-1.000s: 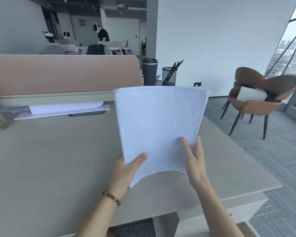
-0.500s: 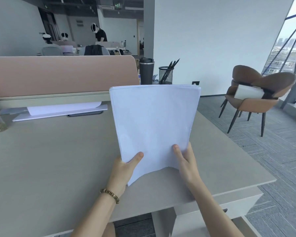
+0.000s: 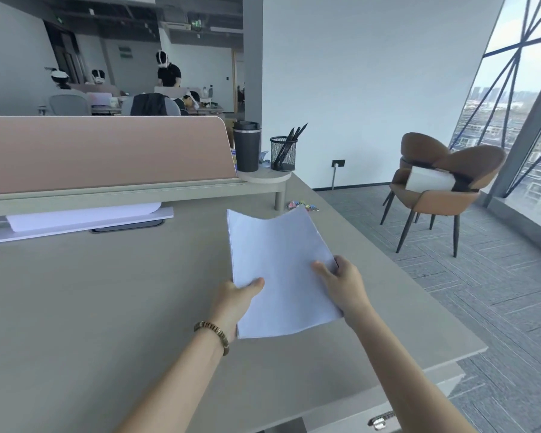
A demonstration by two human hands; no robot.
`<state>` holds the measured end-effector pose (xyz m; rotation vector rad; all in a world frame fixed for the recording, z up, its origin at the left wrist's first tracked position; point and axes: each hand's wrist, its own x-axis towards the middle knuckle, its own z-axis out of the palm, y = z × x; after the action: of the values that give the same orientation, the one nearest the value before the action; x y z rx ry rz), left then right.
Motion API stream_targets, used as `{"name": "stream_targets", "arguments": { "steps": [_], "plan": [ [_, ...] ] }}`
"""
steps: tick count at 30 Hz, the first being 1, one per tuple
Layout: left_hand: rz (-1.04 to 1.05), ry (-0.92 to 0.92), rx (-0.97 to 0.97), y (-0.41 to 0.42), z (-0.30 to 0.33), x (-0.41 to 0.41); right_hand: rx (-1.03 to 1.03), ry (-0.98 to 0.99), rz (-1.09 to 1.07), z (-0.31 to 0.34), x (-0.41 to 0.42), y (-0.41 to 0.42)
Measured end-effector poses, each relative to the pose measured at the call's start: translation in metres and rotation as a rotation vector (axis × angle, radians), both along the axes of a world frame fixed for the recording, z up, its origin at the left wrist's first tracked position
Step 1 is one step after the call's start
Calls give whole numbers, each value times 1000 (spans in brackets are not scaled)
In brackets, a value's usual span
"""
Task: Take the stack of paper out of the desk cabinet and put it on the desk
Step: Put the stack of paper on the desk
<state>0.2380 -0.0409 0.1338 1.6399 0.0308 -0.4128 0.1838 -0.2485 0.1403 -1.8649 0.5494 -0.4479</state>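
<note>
Stack of paper (image 3: 280, 270) at frame centre, low over the desk (image 3: 107, 307); left hand (image 3: 235, 303) grasps its left edge, right hand (image 3: 345, 287) its right edge, far edge bowed

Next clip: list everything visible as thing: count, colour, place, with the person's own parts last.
paper stack: one, white, held low over the desk's right half
desk: one, beige, foreground
divider panel: one, pink, desk's far edge
flat sheets: some, white, under the shelf, left
tumbler: one, dark, corner shelf
pen cup: one, black mesh, right of tumbler
chairs: two, brown, by the window
bracelet: one, brown, left wrist
left hand: grip on stack's left edge
right hand: grip on stack's right edge
</note>
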Motion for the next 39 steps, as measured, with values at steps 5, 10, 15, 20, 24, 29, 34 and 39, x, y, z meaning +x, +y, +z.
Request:
{"name": "stream_targets", "arguments": {
  "steps": [5, 10, 15, 20, 24, 29, 34, 39],
  "plan": [
    [45, 39, 26, -41, -4, 30, -122, 120, -51, -8, 32, -41],
    [113, -46, 95, -87, -15, 62, -211, 197, -66, -16, 64, -81],
    [93, -185, 289, -126, -19, 93, -312, 317, -49, -30, 98, -117],
    [66, -303, 517, -154, -23, 119, -418, 385, -76, -32, 120, -141],
    [86, -394, 811, -172, -31, 133, -477, 405, -93, -30, 135, -152],
    [96, -496, 985, -186, -41, 142, -550, 460, -108, -28, 146, -162],
    [82, -523, 1098, -191, -56, 150, -727, 530, -110, -33, 146, -168],
    [96, -513, 1067, -190, -55, 152, -776, 562, -93, -28, 145, -173]
  ]
}}
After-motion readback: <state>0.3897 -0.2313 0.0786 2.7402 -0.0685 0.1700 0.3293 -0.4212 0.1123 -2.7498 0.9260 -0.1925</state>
